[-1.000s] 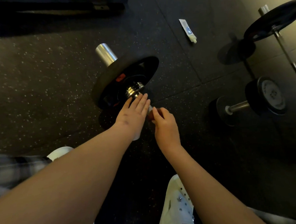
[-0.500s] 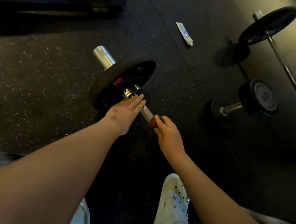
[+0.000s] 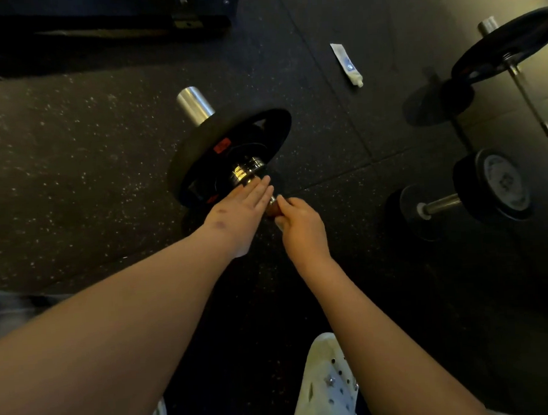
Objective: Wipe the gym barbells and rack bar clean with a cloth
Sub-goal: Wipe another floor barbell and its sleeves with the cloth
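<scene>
Chrome barbell [image 3: 195, 105], black plate [image 3: 200, 154]; left grip [image 3: 241, 215] flat atop, right grip [image 3: 300, 226] pinching brown cloth [image 3: 271, 209].

The right hand [image 3: 302, 228], by which a small reddish-brown cloth [image 3: 271, 209] is pinched, has been brought back up the thin steel barbell shaft [image 3: 272, 201] toward the black round weight plate [image 3: 200, 154]. Half a second ago it had been drawn away from the plate and a bare stretch of shaft was exposed. That stretch is now almost covered, and the cloth is set just beside the left hand [image 3: 239, 210], as a second ago.
</scene>
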